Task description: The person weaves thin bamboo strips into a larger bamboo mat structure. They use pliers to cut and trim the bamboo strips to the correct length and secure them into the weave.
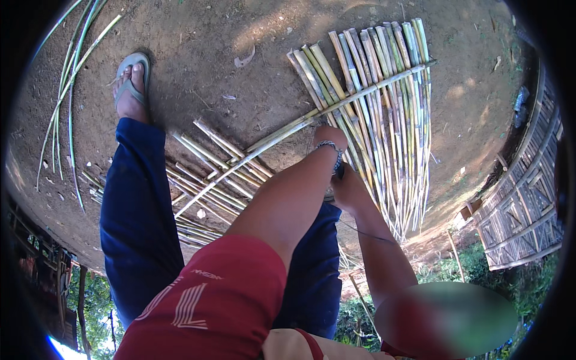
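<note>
My left hand (pixel 330 137), with a braided bracelet at its wrist, is low over the lashed-looking crossing of a bamboo crosspiece (pixel 379 86) and the long split or thin bamboo poles (pixel 393 129). Its fingers curl downward, away from view, and seem closed; what they hold is hidden. Just behind it, partly covered by the left wrist, is my right hand (pixel 345 187), rounded and closed beside a small dark thing (pixel 339 170) too obscured to name. The poles fan out side by side under the crosspiece. A second stretch of crosspiece (pixel 225 174) runs down to the left over shorter poles.
More bamboo sticks (pixel 198 231) lie behind my left leg (pixel 135 204). Long green strips (pixel 72 78) rest on the dirt at the far left. My sandalled foot (pixel 131 87) stands on bare soil. A woven bamboo fence (pixel 519 198) leans at the right.
</note>
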The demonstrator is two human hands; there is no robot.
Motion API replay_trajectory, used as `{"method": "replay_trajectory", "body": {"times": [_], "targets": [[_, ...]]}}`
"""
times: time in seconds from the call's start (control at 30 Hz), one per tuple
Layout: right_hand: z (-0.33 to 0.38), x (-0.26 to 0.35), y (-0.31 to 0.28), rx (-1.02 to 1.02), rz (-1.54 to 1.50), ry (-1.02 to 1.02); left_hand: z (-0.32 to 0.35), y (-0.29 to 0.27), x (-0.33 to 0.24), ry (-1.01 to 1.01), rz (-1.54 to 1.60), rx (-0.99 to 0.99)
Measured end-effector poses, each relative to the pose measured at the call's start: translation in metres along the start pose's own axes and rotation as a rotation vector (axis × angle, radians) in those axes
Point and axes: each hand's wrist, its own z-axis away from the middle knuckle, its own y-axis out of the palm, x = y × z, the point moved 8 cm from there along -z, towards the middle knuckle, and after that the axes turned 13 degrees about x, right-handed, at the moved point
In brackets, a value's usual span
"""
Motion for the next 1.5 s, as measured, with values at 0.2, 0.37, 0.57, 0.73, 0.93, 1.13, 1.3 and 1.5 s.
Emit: {"method": "replay_trajectory", "body": {"times": [0.2, 0.37, 0.57, 0.73, 0.93, 1.13, 1.3, 1.5], "targets": [[-0.004, -0.002, -0.014, 0.441, -0.474, 0.111, 0.02, -0.004, 0.0, -0.047, 0.479, -0.028], [0.003, -0.001, 0.013, 0.585, -1.169, 0.13, 0.05, 0.029, 0.022, 0.114, 1.696, 0.112], [0.001, 0.002, 0.047, 0.652, -1.347, 0.137, 0.039, 0.041, 0.025, 0.337, 2.045, 0.279], [0.0, 0.002, 0.052, 0.614, -1.32, 0.234, 0.036, 0.04, 0.029, 0.153, 1.937, 0.199], [-0.001, 0.003, 0.052, 0.655, -1.335, 0.184, 0.031, 0.038, 0.033, 0.095, 1.761, 0.085], [-0.003, 0.003, 0.068, 0.659, -1.377, 0.139, 0.028, 0.036, 0.04, 0.079, 1.603, 0.044], [-0.011, -0.001, 0.08, 0.673, -1.509, 0.128, 0.021, 0.032, 0.045, 0.051, 1.38, 0.009], [-0.002, -0.009, 0.058, 0.616, -1.431, 0.047, 0.022, 0.031, 0.037, -0.026, 1.21, 0.03]]}}
